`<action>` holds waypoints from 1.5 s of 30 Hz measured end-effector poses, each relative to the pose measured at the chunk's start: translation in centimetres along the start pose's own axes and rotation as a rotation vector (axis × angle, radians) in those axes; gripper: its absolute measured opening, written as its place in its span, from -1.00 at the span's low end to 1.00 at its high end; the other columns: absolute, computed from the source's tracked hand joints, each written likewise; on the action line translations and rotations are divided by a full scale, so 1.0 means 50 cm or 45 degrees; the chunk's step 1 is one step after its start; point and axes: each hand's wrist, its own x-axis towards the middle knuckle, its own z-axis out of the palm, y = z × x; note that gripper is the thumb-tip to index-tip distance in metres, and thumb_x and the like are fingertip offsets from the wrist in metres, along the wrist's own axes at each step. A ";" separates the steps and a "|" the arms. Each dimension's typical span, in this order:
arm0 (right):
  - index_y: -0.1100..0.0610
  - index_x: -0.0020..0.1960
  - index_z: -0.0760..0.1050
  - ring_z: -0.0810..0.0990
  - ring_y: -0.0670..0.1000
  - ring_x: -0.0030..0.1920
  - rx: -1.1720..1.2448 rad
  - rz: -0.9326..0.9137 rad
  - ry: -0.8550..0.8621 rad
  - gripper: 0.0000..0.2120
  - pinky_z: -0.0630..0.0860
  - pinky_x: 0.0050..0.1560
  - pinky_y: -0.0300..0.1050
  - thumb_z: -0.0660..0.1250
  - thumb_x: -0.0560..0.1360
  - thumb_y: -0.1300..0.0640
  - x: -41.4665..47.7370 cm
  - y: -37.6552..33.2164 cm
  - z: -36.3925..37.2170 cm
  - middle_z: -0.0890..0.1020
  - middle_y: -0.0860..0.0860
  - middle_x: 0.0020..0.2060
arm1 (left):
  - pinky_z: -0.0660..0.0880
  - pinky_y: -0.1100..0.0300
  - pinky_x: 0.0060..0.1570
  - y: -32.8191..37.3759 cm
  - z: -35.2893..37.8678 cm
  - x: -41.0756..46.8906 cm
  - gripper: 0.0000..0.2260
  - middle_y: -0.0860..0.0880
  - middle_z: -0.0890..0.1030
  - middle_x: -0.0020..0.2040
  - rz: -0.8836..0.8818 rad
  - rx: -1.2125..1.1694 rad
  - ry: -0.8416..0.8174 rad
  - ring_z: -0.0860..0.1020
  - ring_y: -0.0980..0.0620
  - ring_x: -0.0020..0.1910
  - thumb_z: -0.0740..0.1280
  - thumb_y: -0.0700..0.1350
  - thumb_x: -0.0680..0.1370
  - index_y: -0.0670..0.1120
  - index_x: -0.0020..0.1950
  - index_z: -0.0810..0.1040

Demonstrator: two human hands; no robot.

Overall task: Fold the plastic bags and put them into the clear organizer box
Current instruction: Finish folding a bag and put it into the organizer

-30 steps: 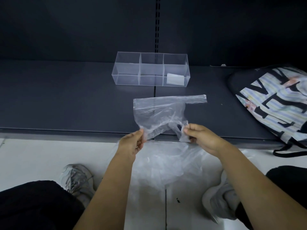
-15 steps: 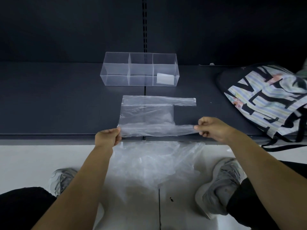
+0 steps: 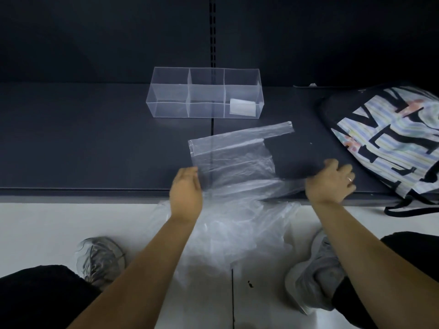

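At the shelf's (image 3: 95, 150) front edge, my left hand (image 3: 186, 193), fingers relaxed, touches the near left corner of the spread plastic bag (image 3: 232, 160). My right hand (image 3: 331, 184), fingers splayed flat, presses its near handle. The clear organizer box (image 3: 204, 110) stands behind.

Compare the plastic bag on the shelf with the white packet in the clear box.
The plastic bag lies spread flat, transparent; the white packet is folded small and opaque. The plastic bag is on the shelf; the white packet sits in the right compartment of the clear box.
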 end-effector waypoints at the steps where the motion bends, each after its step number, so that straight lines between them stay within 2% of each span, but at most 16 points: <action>1: 0.19 0.27 0.40 0.32 0.29 0.28 -0.012 -0.112 0.095 -0.53 0.26 0.25 0.15 0.32 0.38 0.34 -0.019 -0.025 0.002 0.33 0.25 0.32 | 0.31 0.11 0.31 0.006 0.015 0.007 -0.71 -0.24 0.50 0.31 0.094 0.058 -0.117 0.46 -0.16 0.29 0.12 -0.26 0.65 -0.25 0.32 0.49; 3: 0.22 0.32 0.42 0.31 0.26 0.35 0.109 -0.452 0.070 -0.52 0.26 0.34 0.13 0.28 0.40 0.34 -0.069 -0.084 0.022 0.33 0.24 0.38 | 0.00 0.10 0.50 0.004 0.044 0.026 -0.61 -0.12 0.25 0.52 0.209 0.236 -0.301 0.17 -0.04 0.52 0.00 -0.13 0.69 -0.17 0.51 0.23; 5: 0.22 0.41 0.36 0.22 0.19 0.46 0.161 -0.823 -0.148 -0.55 0.14 0.47 0.08 0.22 0.52 0.28 -0.139 -0.145 0.062 0.28 0.19 0.46 | -0.20 0.07 0.51 -0.015 0.071 0.047 -0.53 -0.01 -0.02 0.59 0.226 0.408 -0.398 -0.09 0.04 0.56 -0.11 0.01 0.68 -0.10 0.57 -0.02; 7: 0.16 0.50 0.22 0.08 0.11 0.53 0.141 -1.054 -0.372 -0.55 -0.02 0.53 0.03 0.13 0.62 0.15 -0.202 -0.188 0.112 0.18 0.12 0.52 | -0.27 0.02 0.49 -0.039 0.087 0.059 -0.48 -0.01 -0.19 0.58 0.280 0.619 -0.419 -0.23 0.04 0.54 -0.15 0.08 0.66 -0.08 0.55 -0.22; 9: 0.10 0.56 0.05 -0.08 0.03 0.56 0.024 -1.085 -0.500 -0.51 -0.20 0.53 -0.02 -0.01 0.66 0.00 -0.224 -0.197 0.154 0.03 0.06 0.56 | -0.27 -0.03 0.49 -0.060 0.095 0.069 -0.44 -0.03 -0.27 0.57 0.365 0.769 -0.415 -0.29 0.02 0.53 -0.19 0.12 0.63 -0.08 0.51 -0.33; 11: 0.05 0.57 -0.11 -0.21 0.00 0.55 -0.167 -1.046 -0.490 -0.44 -0.32 0.50 -0.02 -0.11 0.65 -0.13 -0.197 -0.168 0.176 -0.11 0.02 0.57 | -0.27 -0.03 0.49 -0.074 0.091 0.086 -0.43 -0.01 -0.24 0.57 0.387 0.729 -0.402 -0.27 0.03 0.53 -0.25 0.18 0.59 -0.06 0.52 -0.30; 14: 0.02 0.56 -0.22 -0.25 0.01 0.54 -0.346 -0.926 -0.370 -0.39 -0.31 0.50 0.02 -0.16 0.61 -0.21 -0.119 -0.084 0.170 -0.19 0.00 0.56 | -0.27 -0.01 0.49 -0.089 0.081 0.107 -0.37 0.01 -0.17 0.58 0.418 0.736 -0.403 -0.23 0.05 0.54 -0.28 0.24 0.56 -0.04 0.56 -0.21; 19: 0.09 0.57 -0.14 -0.15 0.05 0.55 -0.362 -0.533 -0.245 -0.38 -0.23 0.52 0.07 -0.13 0.61 -0.17 0.001 0.057 0.105 -0.08 0.06 0.57 | -0.31 0.01 0.47 -0.090 0.076 0.113 -0.31 -0.01 -0.17 0.58 0.428 0.769 -0.421 -0.23 0.04 0.54 -0.38 0.29 0.50 -0.04 0.55 -0.23; 22: 0.20 0.57 -0.07 -0.09 0.13 0.55 -0.328 -0.303 -0.160 -0.36 -0.16 0.51 0.17 -0.05 0.62 -0.13 0.016 0.041 0.090 -0.02 0.15 0.56 | -0.35 0.01 0.45 -0.081 0.071 0.120 -0.27 -0.01 -0.18 0.58 0.375 0.736 -0.403 -0.24 0.02 0.54 -0.36 0.31 0.48 -0.04 0.57 -0.20; 25: 0.20 0.56 -0.06 -0.11 0.10 0.55 -0.231 -0.573 -0.156 -0.39 -0.22 0.51 0.08 -0.01 0.63 -0.07 -0.004 -0.078 0.116 -0.05 0.13 0.56 | -0.36 0.04 0.46 -0.051 0.075 0.140 -0.30 -0.03 -0.15 0.58 0.357 0.644 -0.306 -0.21 0.02 0.55 -0.33 0.26 0.52 -0.08 0.57 -0.13; 28: 0.15 0.57 -0.06 -0.15 0.03 0.55 -0.131 -0.987 -0.356 -0.44 -0.28 0.50 -0.03 -0.04 0.65 -0.04 -0.046 -0.214 0.165 -0.06 0.07 0.57 | -0.35 0.06 0.46 -0.030 0.089 0.165 -0.40 -0.04 -0.12 0.59 0.391 0.621 -0.331 -0.19 0.03 0.55 -0.24 0.17 0.61 -0.11 0.57 -0.11; 31: 0.12 0.57 -0.07 -0.16 0.01 0.55 -0.200 -1.211 -0.465 -0.45 -0.28 0.50 -0.04 -0.05 0.66 -0.06 -0.055 -0.272 0.207 -0.05 0.05 0.57 | -0.32 0.04 0.48 -0.047 0.097 0.173 -0.42 -0.04 -0.18 0.58 0.376 0.710 -0.388 -0.22 0.04 0.54 -0.19 0.15 0.63 -0.11 0.57 -0.18; 34: 0.06 0.57 -0.12 -0.19 0.00 0.55 -0.260 -1.178 -0.419 -0.41 -0.28 0.51 -0.02 -0.09 0.64 -0.15 0.008 -0.246 0.215 -0.09 0.02 0.57 | -0.33 0.05 0.48 -0.064 0.102 0.173 -0.37 -0.03 -0.20 0.58 0.384 0.709 -0.373 -0.23 0.05 0.54 -0.26 0.20 0.57 -0.09 0.57 -0.21; 41: 0.16 0.56 -0.01 -0.06 0.12 0.55 -0.368 -0.611 -0.174 -0.42 -0.16 0.51 0.12 -0.03 0.64 -0.08 0.167 -0.070 0.131 0.01 0.14 0.56 | -0.31 0.00 0.48 -0.057 0.089 0.170 -0.40 -0.06 -0.22 0.58 0.372 0.759 -0.446 -0.24 0.01 0.54 -0.18 0.19 0.61 -0.09 0.56 -0.21; 43: 0.24 0.54 0.05 0.01 0.18 0.54 -0.309 -0.635 -0.077 -0.43 -0.10 0.51 0.15 0.05 0.63 -0.01 0.153 -0.055 0.109 0.05 0.21 0.54 | -0.25 -0.05 0.49 -0.053 0.063 0.157 -0.40 -0.10 -0.11 0.59 0.501 0.747 -0.417 -0.16 -0.04 0.56 -0.15 0.20 0.62 -0.09 0.57 -0.08; 45: 0.30 0.49 0.20 0.17 0.25 0.49 -0.119 -0.865 -0.043 -0.46 0.05 0.49 0.18 0.13 0.61 0.03 0.095 -0.060 0.092 0.20 0.26 0.49 | -0.06 -0.10 0.49 -0.063 0.031 0.116 -0.39 -0.12 0.13 0.56 0.755 0.597 -0.348 0.08 -0.09 0.54 -0.07 0.23 0.61 -0.12 0.53 0.20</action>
